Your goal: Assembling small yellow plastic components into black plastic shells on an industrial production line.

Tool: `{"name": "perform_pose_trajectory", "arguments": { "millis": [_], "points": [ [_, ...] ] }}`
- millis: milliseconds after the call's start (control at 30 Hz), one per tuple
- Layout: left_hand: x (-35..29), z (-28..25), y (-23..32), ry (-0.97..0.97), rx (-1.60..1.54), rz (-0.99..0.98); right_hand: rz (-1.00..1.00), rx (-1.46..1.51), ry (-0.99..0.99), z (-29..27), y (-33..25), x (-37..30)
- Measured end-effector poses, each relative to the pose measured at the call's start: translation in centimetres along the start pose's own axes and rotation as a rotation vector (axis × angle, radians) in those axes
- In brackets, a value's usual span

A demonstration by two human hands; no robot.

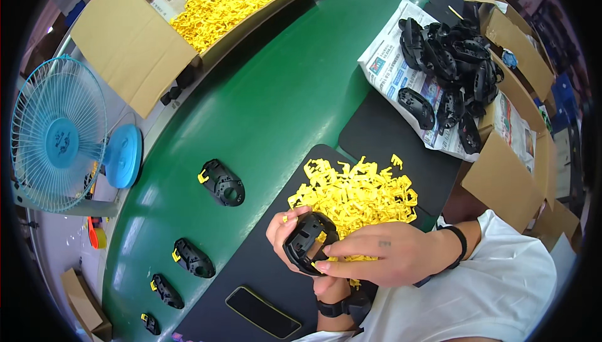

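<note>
My left hand (278,236) is wrapped round a black plastic shell (303,242), shaped like the body of a computer mouse, with its hollow side up. A small yellow plastic clip (321,237) sits in the shell, and another bit of yellow shows by the left fingertips. From the right, my right hand (382,251) reaches over with thumb and finger pinched at the shell's lower edge, where a little yellow shows between them. Just behind both hands lies a heap of yellow plastic clips (360,194) on a black mat (251,273).
Several black shells with yellow clips, one of them a near shell (224,183), stand along the green table (276,85). A phone (263,312) lies on the mat. Black shells (451,60) pile on newspaper, right. Cardboard boxes (135,47) flank the table; a blue fan (61,138) stands left.
</note>
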State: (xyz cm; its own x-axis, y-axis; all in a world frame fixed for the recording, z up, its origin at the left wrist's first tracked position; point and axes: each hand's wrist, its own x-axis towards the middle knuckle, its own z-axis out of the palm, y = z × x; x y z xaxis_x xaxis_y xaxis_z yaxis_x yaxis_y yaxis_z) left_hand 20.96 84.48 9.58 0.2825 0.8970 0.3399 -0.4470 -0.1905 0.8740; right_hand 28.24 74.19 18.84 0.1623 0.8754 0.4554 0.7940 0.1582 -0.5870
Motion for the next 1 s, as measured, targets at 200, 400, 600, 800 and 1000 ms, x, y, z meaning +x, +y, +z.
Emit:
{"name": "perform_pose_trajectory", "arguments": {
  "millis": [200, 400, 600, 800, 1000],
  "points": [
    [0.5, 0.8, -0.9, 0.013, 0.055, 0.028, 0.024, 0.033, -0.064, -0.5, 1.1, 0.0],
    [1.1, 1.1, -0.3, 0.030, -0.396, -0.023, -0.018, 0.265, -0.175, -1.2, 1.0, 0.6],
    [0.3, 2.5, -0.9, 0.035, -0.707, -0.290, 0.088, 0.144, -0.010, -1.5, 4.2, 0.2],
    [1.2, 1.4, -1.3, 0.130, -0.421, -0.287, 0.125, 0.156, -0.103, -2.5, 7.3, 2.7],
    [4.5, 0.3, 1.3, 0.256, -0.382, -0.338, 0.506, -0.189, 0.029, -3.1, 17.1, 9.1]
  ]
}}
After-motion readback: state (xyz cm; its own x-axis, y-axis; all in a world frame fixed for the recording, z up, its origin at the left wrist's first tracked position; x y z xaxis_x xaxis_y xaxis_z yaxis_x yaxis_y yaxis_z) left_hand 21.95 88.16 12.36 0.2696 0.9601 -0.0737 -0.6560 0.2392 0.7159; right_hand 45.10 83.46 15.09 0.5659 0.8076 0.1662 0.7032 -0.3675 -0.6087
